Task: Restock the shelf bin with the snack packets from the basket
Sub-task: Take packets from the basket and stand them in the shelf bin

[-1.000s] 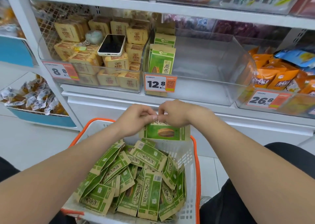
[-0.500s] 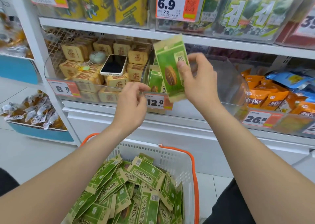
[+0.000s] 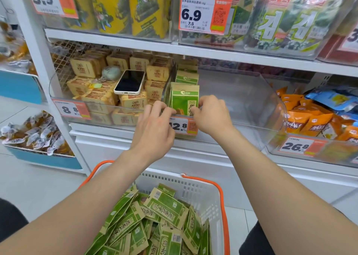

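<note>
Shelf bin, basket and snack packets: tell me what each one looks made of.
Shelf bin: clear, glossy rigid plastic, probably acrylic; the goods show through its walls.
Basket: white moulded plastic with slotted walls and an orange rim, fairly matte.
Snack packets: brown kraft-like paper printed green, matte; whether there is an inner lining cannot be told.

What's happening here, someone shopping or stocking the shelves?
A person is stocking a shelf. The left hand and right hand hold a green snack packet upright at the left end of a clear shelf bin, in front of a few like it. Many more green packets lie in the white basket below.
</note>
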`<state>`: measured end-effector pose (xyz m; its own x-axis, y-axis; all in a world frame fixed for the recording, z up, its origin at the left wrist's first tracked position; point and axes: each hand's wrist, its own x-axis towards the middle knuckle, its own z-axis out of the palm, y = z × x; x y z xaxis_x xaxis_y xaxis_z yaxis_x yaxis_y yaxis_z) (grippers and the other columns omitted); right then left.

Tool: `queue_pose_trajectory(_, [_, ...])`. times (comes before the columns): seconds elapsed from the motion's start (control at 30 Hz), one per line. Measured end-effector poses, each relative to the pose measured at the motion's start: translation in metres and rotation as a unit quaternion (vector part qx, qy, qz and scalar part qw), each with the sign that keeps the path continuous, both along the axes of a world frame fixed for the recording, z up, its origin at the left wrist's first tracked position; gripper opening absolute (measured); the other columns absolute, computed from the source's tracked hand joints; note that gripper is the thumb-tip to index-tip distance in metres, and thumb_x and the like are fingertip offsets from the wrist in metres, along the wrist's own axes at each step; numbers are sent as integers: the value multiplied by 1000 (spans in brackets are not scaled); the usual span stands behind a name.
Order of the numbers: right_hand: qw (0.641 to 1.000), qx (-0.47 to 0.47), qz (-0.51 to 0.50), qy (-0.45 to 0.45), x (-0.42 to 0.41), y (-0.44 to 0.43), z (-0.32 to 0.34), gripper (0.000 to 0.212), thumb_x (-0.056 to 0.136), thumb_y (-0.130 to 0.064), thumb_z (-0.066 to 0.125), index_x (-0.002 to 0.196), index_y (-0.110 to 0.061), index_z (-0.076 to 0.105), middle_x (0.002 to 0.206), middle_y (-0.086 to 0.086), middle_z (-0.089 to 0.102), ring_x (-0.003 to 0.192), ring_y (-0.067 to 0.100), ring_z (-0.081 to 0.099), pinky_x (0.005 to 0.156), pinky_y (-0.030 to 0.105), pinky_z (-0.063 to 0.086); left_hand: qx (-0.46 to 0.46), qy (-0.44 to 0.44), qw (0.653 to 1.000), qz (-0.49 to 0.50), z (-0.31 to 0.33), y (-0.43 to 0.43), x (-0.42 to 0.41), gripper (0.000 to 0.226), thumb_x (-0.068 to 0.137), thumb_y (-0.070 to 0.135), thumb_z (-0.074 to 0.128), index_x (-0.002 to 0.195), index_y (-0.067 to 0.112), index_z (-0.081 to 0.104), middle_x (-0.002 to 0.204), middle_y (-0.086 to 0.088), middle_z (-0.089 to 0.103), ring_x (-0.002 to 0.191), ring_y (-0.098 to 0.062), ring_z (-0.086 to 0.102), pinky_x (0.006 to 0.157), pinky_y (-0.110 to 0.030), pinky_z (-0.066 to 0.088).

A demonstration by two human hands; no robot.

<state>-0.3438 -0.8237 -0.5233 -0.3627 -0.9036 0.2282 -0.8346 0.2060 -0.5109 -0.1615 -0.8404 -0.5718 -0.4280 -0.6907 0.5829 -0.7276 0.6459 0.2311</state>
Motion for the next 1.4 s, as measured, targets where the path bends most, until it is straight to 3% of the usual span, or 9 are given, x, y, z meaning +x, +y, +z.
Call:
queue_pose_trajectory(0.27, [997, 62, 41, -32, 2, -2, 18, 43, 96, -23, 63, 59, -10, 45, 56, 9, 51, 71, 30, 48, 51, 34, 35, -13, -39, 999, -9, -4, -1, 2, 51, 84, 15, 61, 135, 20, 55, 122, -3, 50, 104, -28, 46, 82, -42, 43])
queue_pose_trajectory(0.37, [999, 43, 20, -18, 4, 5, 19, 29, 86, -30, 64, 64, -12, 56, 64, 5, 59, 72, 29, 54, 49, 30, 34, -21, -46, 999, -12, -7, 0, 5, 56, 83, 12, 64, 137, 18, 54, 127, -7, 47, 105, -30, 46, 84, -42, 42])
queue_pose_trajectory(0.5, [994, -78, 1, 78, 19, 20, 22, 20, 82, -24, 57, 99, -13, 60, 95, 7, 64, 88, 32, 59, 63, 34, 41, -63, -23, 997, -34, -12, 4, 10, 48, 79, 4, 63, 127, 10, 56, 119, -12, 47, 98, -32, 48, 79, -42, 42])
queue_pose_trajectory(0.63, [983, -135, 32, 118, 41, 38, 26, 14, 84, -22, 54, 96, -15, 58, 87, 3, 65, 77, 30, 56, 60, 35, 41, -78, -46, 994, -67, -23, 5, 16, 25, 78, 4, 60, 102, 10, 56, 99, -8, 46, 85, -32, 47, 68, -43, 38])
queue_pose_trajectory(0.8, [984, 58, 119, 123, 53, 52, 8, 7, 81, -23, 58, 82, -16, 60, 81, 5, 59, 76, 36, 56, 65, 35, 49, 31, -118, 987, -107, -44, 11, 21, 24, 86, 11, 63, 84, 22, 43, 87, -4, 55, 72, -36, 60, 57, -33, 32])
queue_pose_trajectory(0.93, [918, 241, 225, 220, 56, 62, -24, 20, 91, -17, 56, 74, -19, 45, 80, 3, 45, 79, 32, 52, 67, 34, 42, 179, -295, 934, -88, -71, 22, 21, 4, 98, 24, 49, 95, 23, 51, 102, 1, 59, 96, -31, 64, 67, -37, 44])
queue_pose_trajectory(1.13, [845, 382, 277, 251, 69, 69, -69, 14, 98, -10, 55, 85, -12, 49, 87, 4, 49, 65, 20, 50, 58, 33, 44, 281, -420, 857, -103, -122, 30, 35, 41, 99, 11, 49, 136, 23, 61, 134, -4, 65, 113, -28, 67, 88, -41, 57])
queue_pose_trajectory(1.2, [833, 400, 288, 252, 75, 69, -79, 9, 98, -11, 57, 91, -12, 52, 88, 4, 50, 66, 19, 52, 61, 34, 48, 275, -474, 828, -114, -142, 38, 39, 47, 98, 3, 53, 142, 19, 56, 139, -5, 60, 116, -27, 66, 87, -38, 57])
queue_pose_trajectory(1.4, [813, 429, 302, 252, 86, 63, -95, 19, 97, -4, 51, 81, -13, 46, 85, 3, 53, 65, 18, 49, 62, 32, 47, 170, -602, 760, -174, -186, 69, 36, 67, 99, 8, 62, 158, 5, 30, 161, -18, 36, 143, -35, 43, 115, -50, 42])
